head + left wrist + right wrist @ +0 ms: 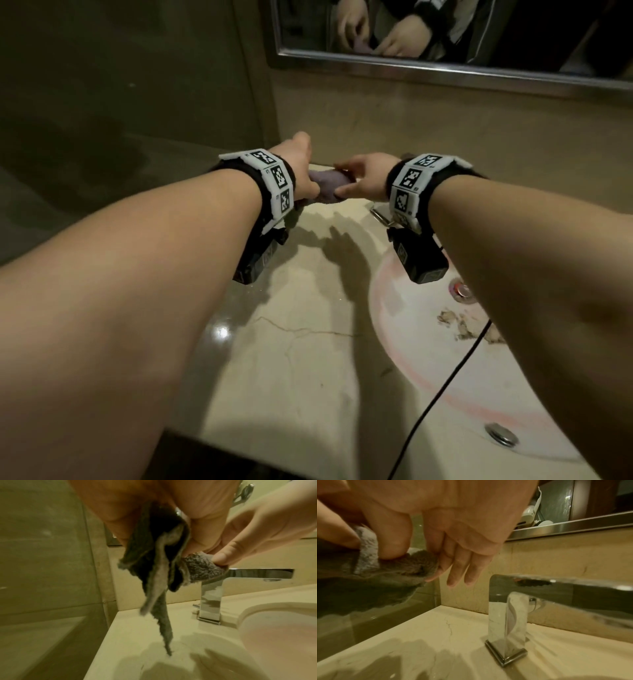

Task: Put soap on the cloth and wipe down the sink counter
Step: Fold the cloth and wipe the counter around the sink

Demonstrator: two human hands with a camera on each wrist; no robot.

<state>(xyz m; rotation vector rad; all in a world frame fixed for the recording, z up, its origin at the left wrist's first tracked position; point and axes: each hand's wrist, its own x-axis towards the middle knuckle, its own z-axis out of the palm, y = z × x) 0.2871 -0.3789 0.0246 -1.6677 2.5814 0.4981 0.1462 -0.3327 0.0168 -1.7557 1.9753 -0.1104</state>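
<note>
Both forearms reaching toward 12 o'clock, left hand (301,174) clutching cloth (329,188) bunched, right hand (366,181) pinching its free corner, held clear above worktop (291,342), probably spreading it flat for soap; faucet (212,597) at 3 o'clock.

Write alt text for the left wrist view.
The left hand holds a grey cloth bunched, its tail hanging above the beige sink counter, while the right hand pinches one corner of it. A square chrome faucet stands behind, beside the basin.
</note>
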